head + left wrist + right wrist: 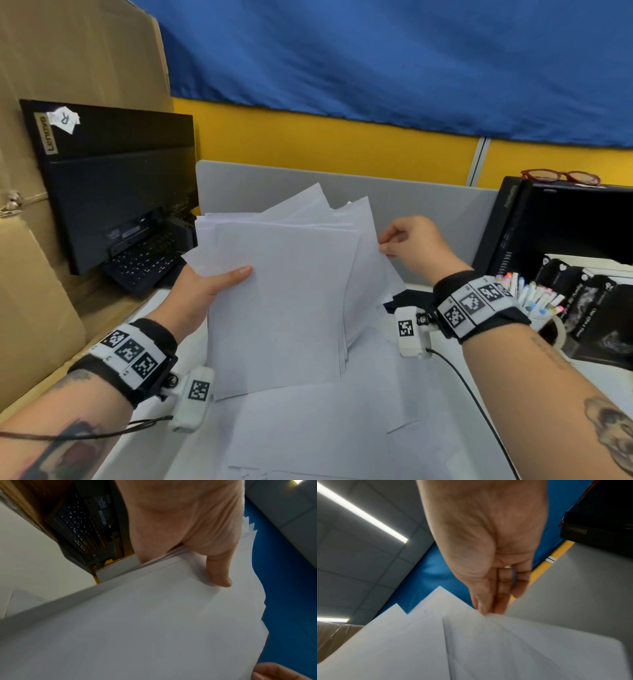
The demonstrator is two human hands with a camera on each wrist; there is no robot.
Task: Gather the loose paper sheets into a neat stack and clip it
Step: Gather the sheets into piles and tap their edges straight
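I hold an uneven bundle of white paper sheets (281,298) upright above the desk, corners fanned out at the top. My left hand (209,284) grips its left edge, thumb across the front sheet (154,622); the left hand (197,536) shows its thumb pressed on the paper. My right hand (407,243) pinches the right edge of the sheets (471,649) between thumb and fingertips; the right hand (489,609) is blurred there. More loose sheets (325,435) lie flat on the desk below. No clip is visible.
A black monitor (116,178) and keyboard (144,260) stand at the left beside cardboard boxes (37,308). A grey divider (428,202) runs behind. At the right are a black case (555,222) with red glasses (561,176), markers (534,294) and dark packets (599,308).
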